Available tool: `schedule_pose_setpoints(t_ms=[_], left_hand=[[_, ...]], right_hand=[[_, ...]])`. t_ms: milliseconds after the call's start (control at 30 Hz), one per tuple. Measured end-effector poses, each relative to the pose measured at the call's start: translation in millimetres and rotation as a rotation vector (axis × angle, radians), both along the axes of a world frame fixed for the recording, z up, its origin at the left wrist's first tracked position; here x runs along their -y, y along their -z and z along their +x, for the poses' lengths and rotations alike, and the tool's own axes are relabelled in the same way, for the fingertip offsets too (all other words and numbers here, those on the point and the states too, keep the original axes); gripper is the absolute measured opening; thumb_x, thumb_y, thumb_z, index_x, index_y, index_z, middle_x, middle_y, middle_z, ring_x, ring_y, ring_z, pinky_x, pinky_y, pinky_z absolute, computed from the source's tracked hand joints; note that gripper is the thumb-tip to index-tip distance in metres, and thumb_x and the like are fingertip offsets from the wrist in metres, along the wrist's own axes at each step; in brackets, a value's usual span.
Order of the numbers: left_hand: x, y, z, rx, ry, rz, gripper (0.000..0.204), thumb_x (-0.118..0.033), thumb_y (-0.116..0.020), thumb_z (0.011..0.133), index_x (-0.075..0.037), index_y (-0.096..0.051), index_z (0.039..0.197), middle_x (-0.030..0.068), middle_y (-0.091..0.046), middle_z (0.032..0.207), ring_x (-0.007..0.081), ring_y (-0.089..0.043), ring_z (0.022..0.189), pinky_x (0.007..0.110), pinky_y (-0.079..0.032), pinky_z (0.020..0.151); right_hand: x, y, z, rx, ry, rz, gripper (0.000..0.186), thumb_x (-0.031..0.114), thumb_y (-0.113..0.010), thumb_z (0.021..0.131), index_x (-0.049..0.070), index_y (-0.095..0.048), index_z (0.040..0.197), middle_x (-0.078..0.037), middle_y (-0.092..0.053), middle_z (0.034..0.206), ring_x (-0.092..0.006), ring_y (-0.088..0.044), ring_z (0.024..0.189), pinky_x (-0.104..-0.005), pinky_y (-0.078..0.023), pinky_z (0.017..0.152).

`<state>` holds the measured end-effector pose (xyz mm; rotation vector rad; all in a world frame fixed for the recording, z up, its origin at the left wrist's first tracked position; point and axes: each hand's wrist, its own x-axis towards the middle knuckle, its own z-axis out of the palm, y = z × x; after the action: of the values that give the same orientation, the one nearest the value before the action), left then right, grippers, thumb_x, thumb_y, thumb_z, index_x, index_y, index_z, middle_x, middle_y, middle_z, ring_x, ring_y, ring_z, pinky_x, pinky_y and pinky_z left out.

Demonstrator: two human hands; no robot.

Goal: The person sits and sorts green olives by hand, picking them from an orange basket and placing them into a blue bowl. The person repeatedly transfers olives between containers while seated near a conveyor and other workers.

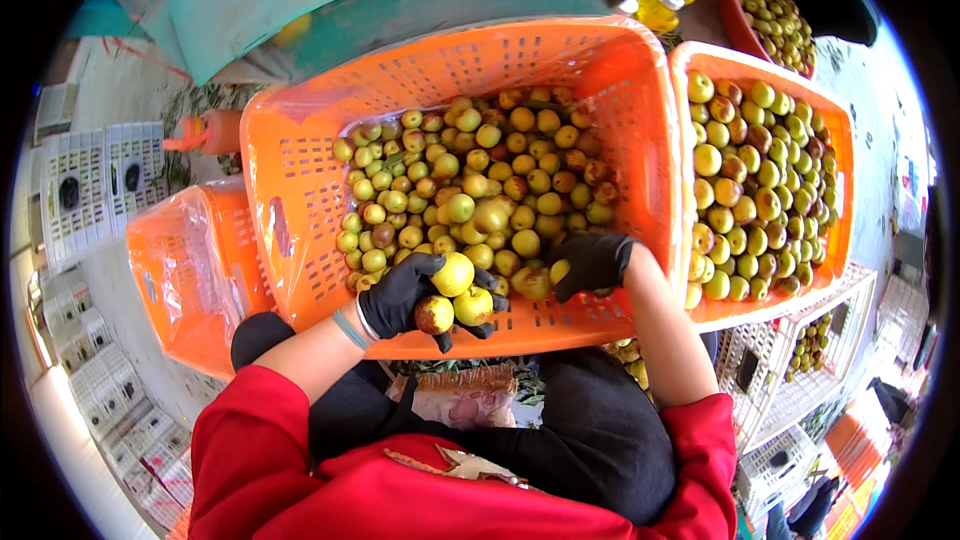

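Note:
My left hand, in a black glove, is palm up near the front rim of a large orange crate. Its fingers are curled around three round yellow-green jujubes, one with a red-brown patch. To its right, my right hand, also gloved in black, reaches into the crate. Its fingers are bent around a jujube, which shows in part at the fingertips. Clear plastic lines the crate, and a heap of loose jujubes in green, yellow and brown covers its bottom.
Directly right stands another orange crate full of jujubes. A red tub of fruit sits beyond it, beside bottles of yellow liquid. An orange plastic-lined crate is on the left. White crates stand farther off. Teal sheeting hangs ahead.

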<state>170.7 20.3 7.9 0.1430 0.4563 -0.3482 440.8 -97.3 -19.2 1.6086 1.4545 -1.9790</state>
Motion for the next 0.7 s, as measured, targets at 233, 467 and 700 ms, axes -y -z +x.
schedule_pose_setpoints(t_ms=[233,467,700], left_hand=[[50,-38,105,0.178,-0.02,0.089,0.058,-0.038,-0.051,0.083,0.002,-0.047,0.125,0.0167,-0.059,0.11,0.0223,-0.065,0.089,0.036,-0.058,0.064],[216,-2,210,0.705,0.416,0.976,0.066,-0.03,-0.072,0.067,-0.013,-0.05,0.127,0.0148,-0.057,0.105,0.0259,-0.056,0.101,0.035,-0.046,0.085],[160,-28,162,0.467,0.379,0.734,0.043,-0.025,-0.063,0.081,-0.005,-0.059,0.118,0.0124,-0.063,0.109,0.0209,-0.058,0.103,0.032,-0.045,0.091]], right_hand=[[93,-103,44,-0.376,0.565,0.751,0.042,0.019,-0.077,0.064,0.004,-0.062,0.1,-0.014,-0.057,0.101,-0.0253,-0.054,0.102,-0.039,-0.044,0.088],[267,-96,60,0.907,0.77,0.116,0.035,0.022,-0.077,0.067,0.0,-0.066,0.091,-0.014,-0.06,0.089,-0.0268,-0.06,0.082,-0.036,-0.048,0.074],[327,70,-4,1.412,1.185,0.395,0.042,0.036,-0.062,0.086,0.001,-0.061,0.11,-0.02,-0.051,0.121,-0.033,-0.048,0.115,-0.0382,-0.038,0.097]])
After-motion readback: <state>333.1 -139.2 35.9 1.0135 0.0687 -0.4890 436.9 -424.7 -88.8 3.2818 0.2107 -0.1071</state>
